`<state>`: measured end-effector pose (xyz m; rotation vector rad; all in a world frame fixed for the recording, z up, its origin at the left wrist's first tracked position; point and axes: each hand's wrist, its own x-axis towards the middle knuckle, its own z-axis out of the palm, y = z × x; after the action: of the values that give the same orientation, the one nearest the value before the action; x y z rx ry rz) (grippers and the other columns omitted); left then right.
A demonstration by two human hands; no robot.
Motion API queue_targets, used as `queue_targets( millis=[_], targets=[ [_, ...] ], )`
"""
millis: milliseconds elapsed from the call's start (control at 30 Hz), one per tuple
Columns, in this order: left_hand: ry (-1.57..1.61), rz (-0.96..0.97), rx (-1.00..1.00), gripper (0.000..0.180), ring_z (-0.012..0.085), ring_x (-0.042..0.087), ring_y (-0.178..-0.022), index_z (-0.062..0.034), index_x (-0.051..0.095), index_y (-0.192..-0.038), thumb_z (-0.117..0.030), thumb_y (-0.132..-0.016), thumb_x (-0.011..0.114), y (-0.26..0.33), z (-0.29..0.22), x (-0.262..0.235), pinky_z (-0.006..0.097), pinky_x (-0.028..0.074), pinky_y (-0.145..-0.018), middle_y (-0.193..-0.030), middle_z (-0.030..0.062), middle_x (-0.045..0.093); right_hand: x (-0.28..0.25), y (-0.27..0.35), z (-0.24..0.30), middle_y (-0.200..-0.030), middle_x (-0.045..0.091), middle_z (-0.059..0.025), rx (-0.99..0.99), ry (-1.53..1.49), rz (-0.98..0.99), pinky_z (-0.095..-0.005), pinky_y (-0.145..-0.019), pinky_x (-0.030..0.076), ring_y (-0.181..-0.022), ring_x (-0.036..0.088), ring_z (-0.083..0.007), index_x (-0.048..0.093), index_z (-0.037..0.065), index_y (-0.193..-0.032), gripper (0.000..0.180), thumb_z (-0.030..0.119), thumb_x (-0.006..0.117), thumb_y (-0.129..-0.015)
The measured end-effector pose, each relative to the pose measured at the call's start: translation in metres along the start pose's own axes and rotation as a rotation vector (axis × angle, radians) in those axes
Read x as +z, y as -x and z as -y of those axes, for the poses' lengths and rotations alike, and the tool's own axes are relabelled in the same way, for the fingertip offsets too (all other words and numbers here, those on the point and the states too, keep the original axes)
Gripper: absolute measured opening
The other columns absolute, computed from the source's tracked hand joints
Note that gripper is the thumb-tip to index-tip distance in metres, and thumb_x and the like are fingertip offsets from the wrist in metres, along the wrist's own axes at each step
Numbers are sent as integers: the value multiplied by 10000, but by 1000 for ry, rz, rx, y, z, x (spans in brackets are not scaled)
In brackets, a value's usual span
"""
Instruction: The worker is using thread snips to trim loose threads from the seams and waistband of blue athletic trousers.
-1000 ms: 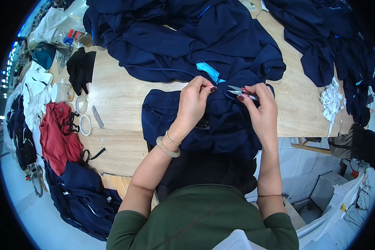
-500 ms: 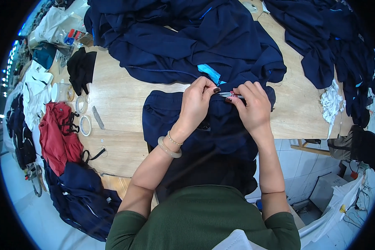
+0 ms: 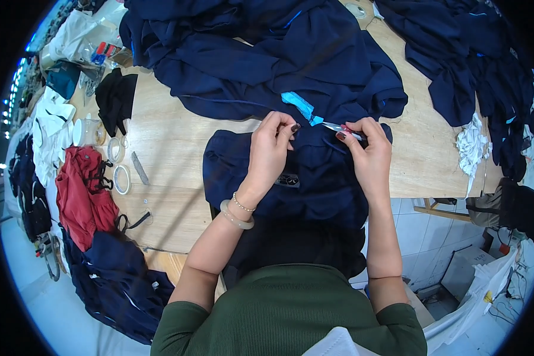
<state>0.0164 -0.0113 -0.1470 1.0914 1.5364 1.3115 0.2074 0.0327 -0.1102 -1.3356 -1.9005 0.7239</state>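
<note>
My right hand [image 3: 371, 141] is closed around small thread snips [image 3: 333, 127], whose pale metal blades point left toward a bright blue strip [image 3: 301, 108] on the dark navy cloth. My left hand [image 3: 271, 142] is pinched, with thumb and forefinger together just left of the blades; what lies between them is too small to make out. Beneath both hands a navy garment [image 3: 231, 159] spreads over the table's near edge toward my lap. A grey printed mark [image 3: 287, 180] shows on it between my wrists.
A large navy cloth heap [image 3: 231, 71] covers the far table [image 3: 166, 157]. More navy garments [image 3: 451, 53] lie far right, near white scraps [image 3: 473, 148]. At left are a red garment [image 3: 84, 190], tape rolls [image 3: 121, 179], a grey strip [image 3: 139, 168] and black cloth [image 3: 115, 98].
My hands have moved apart, the left one leftward and the right one slightly right with the snips. The blades and the grey mark on the garment now show more clearly.
</note>
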Motion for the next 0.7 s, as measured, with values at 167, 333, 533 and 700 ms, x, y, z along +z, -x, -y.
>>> queue_targets(
  millis=[167,333,533,700],
  targets=[
    [-179,88,110,67,107,581,-704,6,689,-951,-13,-918,634,5,-2,-2,242,481,-613,-916,45,583,1,8,-8,-853,634,-94,71,-85,0,-332,-719,452,-804,573,-239,625,-22,-892,155,51,745,-827],
    [-376,165,75,38,188,601,-732,-16,711,-890,-33,-869,685,3,-14,8,312,486,-659,-903,63,571,0,8,-7,-855,632,-94,96,-92,-11,-332,-725,452,-805,571,-242,624,-26,-897,165,55,748,-825],
    [-466,117,257,54,339,613,-780,6,603,-892,-14,-877,651,-5,-5,15,393,491,-674,-910,116,573,-1,9,-8,-840,614,-93,49,-70,-5,-338,-725,447,-803,554,-258,617,-24,-872,168,51,751,-805],
    [-358,80,168,59,244,584,-691,27,533,-915,5,-938,583,-5,-1,14,325,469,-660,-821,127,604,2,8,-3,-830,590,-77,-55,136,41,-361,-707,435,-787,517,-267,620,-6,-849,165,46,759,-777]
  ],
)
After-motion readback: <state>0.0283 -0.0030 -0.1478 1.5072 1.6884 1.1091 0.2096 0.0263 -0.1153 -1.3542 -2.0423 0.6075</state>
